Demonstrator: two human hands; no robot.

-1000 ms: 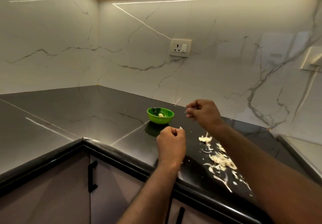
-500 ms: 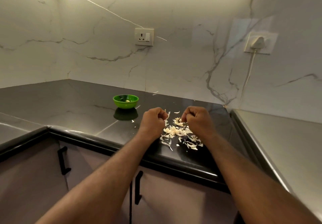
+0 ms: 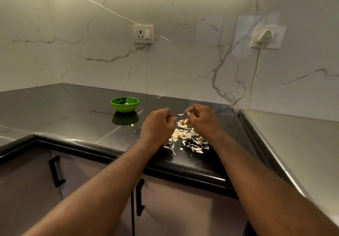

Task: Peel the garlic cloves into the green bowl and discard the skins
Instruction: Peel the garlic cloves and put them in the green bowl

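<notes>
While right hand [image 3: 201,121] pinches a pale skin [image 3: 189,114], left hand [image 3: 157,124] is fisted near it at 9 o'clock, contents hidden. Skin pile [image 3: 185,138] lies on counter [image 3: 73,118] at 6 o'clock, between wrists; bowl [image 3: 124,107] at left hand's 10 o'clock, well apart.

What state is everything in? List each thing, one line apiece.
Green bowl: upright on the counter, garlic inside.
Skins: scattered loose on the counter.
Left hand: fingers curled; contents hidden.
Right hand: pinching a pale scrap.
Left socket: nothing plugged in.
Right socket: plug in.
Cupboard doors: shut.
</notes>
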